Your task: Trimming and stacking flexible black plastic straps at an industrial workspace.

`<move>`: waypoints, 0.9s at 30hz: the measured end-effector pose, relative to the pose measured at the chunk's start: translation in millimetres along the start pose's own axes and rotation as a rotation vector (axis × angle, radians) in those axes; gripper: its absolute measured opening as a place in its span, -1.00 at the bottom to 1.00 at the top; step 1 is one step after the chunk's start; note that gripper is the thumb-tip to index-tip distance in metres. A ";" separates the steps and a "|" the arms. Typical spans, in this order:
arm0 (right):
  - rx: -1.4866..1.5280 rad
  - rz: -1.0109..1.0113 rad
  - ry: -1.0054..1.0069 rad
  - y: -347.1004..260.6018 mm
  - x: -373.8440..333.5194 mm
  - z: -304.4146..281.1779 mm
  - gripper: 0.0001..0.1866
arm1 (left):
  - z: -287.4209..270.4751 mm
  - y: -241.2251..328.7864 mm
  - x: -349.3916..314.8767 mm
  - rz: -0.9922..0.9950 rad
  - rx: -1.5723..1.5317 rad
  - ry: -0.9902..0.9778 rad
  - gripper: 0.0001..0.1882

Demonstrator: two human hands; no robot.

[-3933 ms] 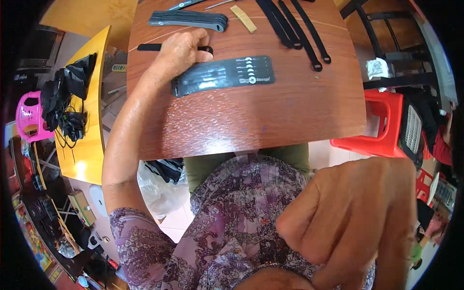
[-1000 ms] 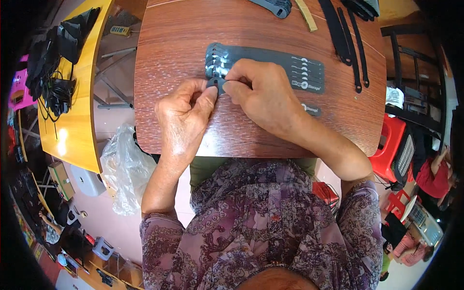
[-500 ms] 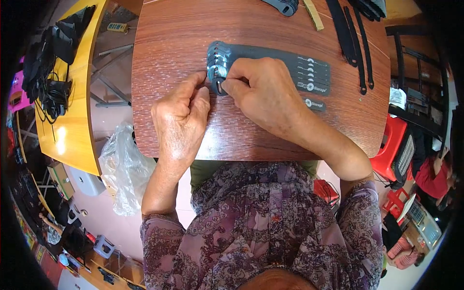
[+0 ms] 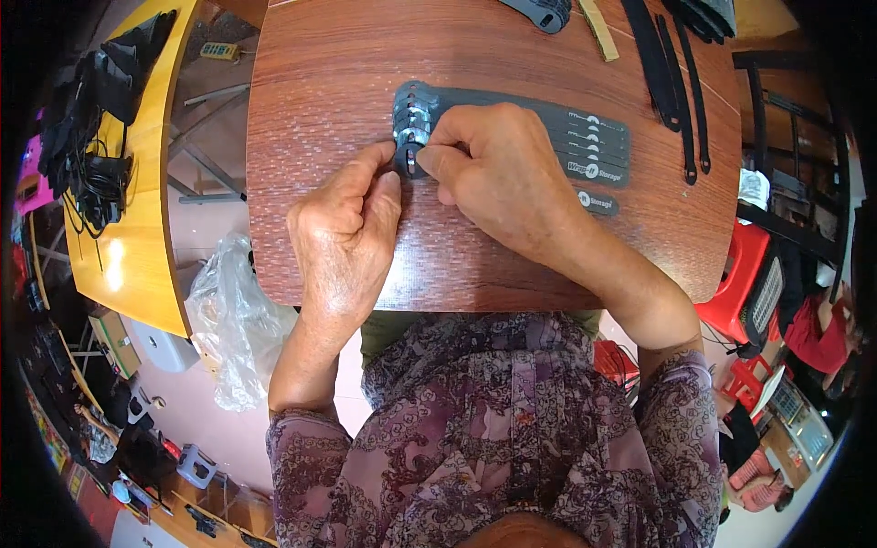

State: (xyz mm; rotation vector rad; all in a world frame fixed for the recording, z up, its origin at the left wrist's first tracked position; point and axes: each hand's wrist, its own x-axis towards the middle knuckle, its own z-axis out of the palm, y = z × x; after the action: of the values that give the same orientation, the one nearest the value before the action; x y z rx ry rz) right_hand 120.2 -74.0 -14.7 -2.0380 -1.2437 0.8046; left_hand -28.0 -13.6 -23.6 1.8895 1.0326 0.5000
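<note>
Several dark grey straps (image 4: 585,137) with white print lie overlapped in a fan on the brown table, their slotted ends (image 4: 414,108) lined up at the left. The nearest strap (image 4: 598,202) runs under my right hand (image 4: 512,183), which is closed with thumb and bent forefinger pinched at its slotted end. On the other side of that end, my left hand (image 4: 340,224) touches it with the forefinger tip, the thumb held close by. What lies between the right fingertips is partly hidden.
Black straps (image 4: 676,100) and a yellowish strip (image 4: 598,29) lie at the table's far right, near another grey slotted piece (image 4: 548,16). A yellow table (image 4: 137,228) with black straps and cords stands left. A clear plastic bag (image 4: 239,320) and a red stool (image 4: 740,265) flank the table.
My fingers have shifted slightly at the nearest strap's slotted end, and the left fingertips sit a little closer to it. The straps remain in nearly the same place.
</note>
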 end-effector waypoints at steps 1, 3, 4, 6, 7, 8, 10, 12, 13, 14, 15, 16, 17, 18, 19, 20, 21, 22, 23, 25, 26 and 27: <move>0.022 0.008 0.000 0.9 0.6 0.7 -0.82 | 0.5 -1.6 -0.4 0.024 -0.012 0.008 -0.79; 0.042 0.017 0.000 0.9 1.2 0.9 -0.82 | 1.0 -2.8 -1.2 0.019 -0.026 0.012 -0.79; 0.044 0.019 0.001 0.3 1.5 0.5 -0.81 | 1.1 -2.9 -1.4 0.014 -0.039 0.014 -0.79; 0.046 0.022 0.000 0.0 1.8 0.1 -0.81 | 0.4 -1.2 -0.8 0.011 -0.029 0.011 -0.79; 0.048 0.021 0.004 0.4 2.0 0.1 -0.81 | 0.3 -0.9 -0.7 0.008 -0.017 0.008 -0.79; 0.051 0.021 0.008 0.7 2.3 0.3 -0.81 | 0.9 -2.0 -0.5 0.006 -0.018 0.008 -0.79; 0.052 0.035 0.000 0.5 3.9 0.3 -0.82 | 2.2 -4.8 0.4 0.039 -0.018 0.019 -0.79; 0.050 0.047 -0.005 -0.1 4.6 0.5 -0.82 | 1.0 -3.4 0.5 0.029 -0.020 0.011 -0.79; 0.041 0.040 0.002 -0.9 4.3 0.6 -0.82 | 0.2 -2.4 0.0 0.021 -0.022 0.005 -0.79; 0.032 0.032 0.009 -1.8 3.9 0.6 -0.83 | -0.1 -2.3 -0.8 0.023 -0.023 0.007 -0.79; 0.032 0.032 0.008 -1.6 4.5 1.3 -0.83 | 0.6 -3.6 -0.5 0.035 -0.022 0.015 -0.79; 0.015 0.036 0.014 -1.5 5.1 1.9 -0.83 | 1.0 -4.4 -0.3 0.047 -0.021 0.024 -0.79; -0.003 0.040 0.022 -1.4 5.6 2.4 -0.83 | 0.9 -4.3 -0.3 0.046 -0.021 0.025 -0.79; -0.004 0.039 0.022 -0.3 5.6 3.4 -0.83 | 1.0 -4.2 -0.1 0.046 -0.011 0.022 -0.79; -0.042 -0.006 0.058 1.3 5.2 4.8 -0.83 | 1.0 -4.2 0.2 0.046 -0.002 0.020 -0.78; -0.081 -0.053 0.095 1.9 5.1 5.4 -0.84 | 1.1 -4.6 0.7 0.048 -0.003 0.020 -0.78; -0.081 -0.053 0.094 1.5 4.6 5.7 -0.84 | 1.4 -5.3 0.2 0.051 -0.002 0.019 -0.79; -0.082 -0.037 0.099 0.7 4.0 6.0 -0.84 | 1.5 -5.6 -0.2 0.055 -0.001 0.018 -0.79; -0.083 -0.021 0.103 0.2 3.6 6.1 -0.84 | 1.3 -5.1 -0.4 0.055 -0.002 0.019 -0.79; -0.088 -0.022 0.100 0.2 3.6 5.8 -0.84 | 0.9 -3.8 -0.1 0.056 -0.008 0.017 -0.79; -0.093 -0.023 0.097 0.2 3.5 5.6 -0.84 | 0.6 -3.2 -0.4 0.057 -0.009 0.018 -0.79; -0.093 -0.024 0.097 0.0 3.7 5.5 -0.84 | 0.3 -2.8 -0.8 0.048 -0.011 0.011 -0.79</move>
State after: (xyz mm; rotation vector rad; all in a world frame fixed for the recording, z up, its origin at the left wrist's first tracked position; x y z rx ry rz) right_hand 117.4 -69.7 -18.8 -2.1055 -1.2696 0.6397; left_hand -29.5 -13.7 -26.1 1.9081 0.9913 0.5428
